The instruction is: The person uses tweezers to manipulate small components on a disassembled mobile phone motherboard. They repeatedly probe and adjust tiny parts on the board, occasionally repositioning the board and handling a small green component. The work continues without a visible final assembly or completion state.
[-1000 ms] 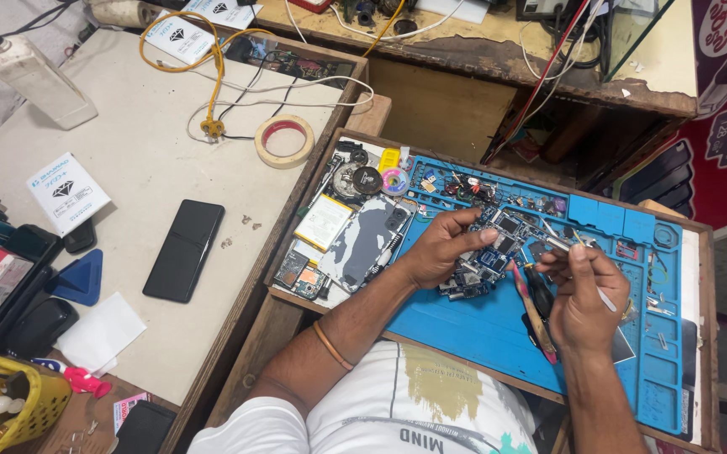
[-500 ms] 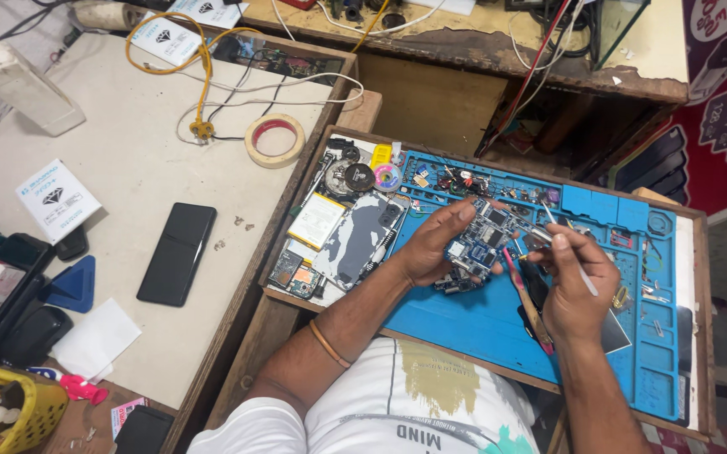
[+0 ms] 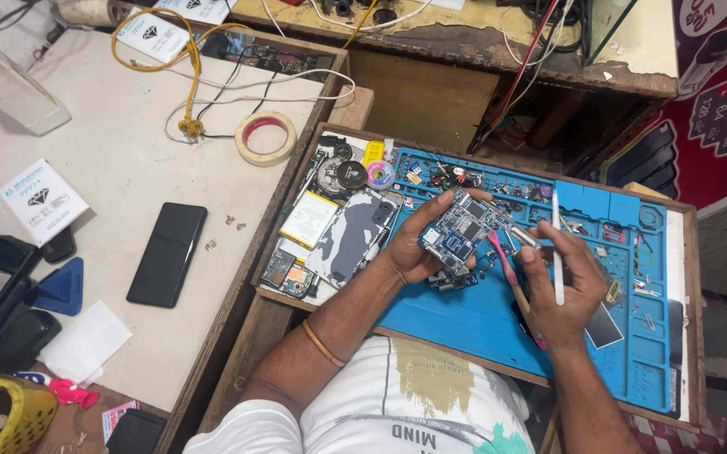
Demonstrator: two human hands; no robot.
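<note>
My left hand [image 3: 418, 240] holds a small blue circuit board [image 3: 458, 231] tilted up above the blue work mat [image 3: 481, 324]. My right hand [image 3: 561, 286] grips a thin white tool [image 3: 557, 248] upright, and its fingers also hold slim metal tweezers [image 3: 519, 231] whose tip touches the board's right edge. A pink-handled tool [image 3: 506, 269] lies under my right hand. An opened phone body [image 3: 348, 235] and a flat battery [image 3: 309, 219] rest on the mat's left side.
A black phone [image 3: 166, 252] lies face down on the grey table at left, near a roll of tape [image 3: 266, 139], yellow cable [image 3: 187, 84], a blue pick [image 3: 60, 287] and white cards. Small parts fill the mat's top trays [image 3: 464, 176]. A yellow basket [image 3: 2, 416] sits bottom left.
My left hand has lifted the circuit board off the mat and tilted it up. My right hand moved in with the tweezers to its edge.
</note>
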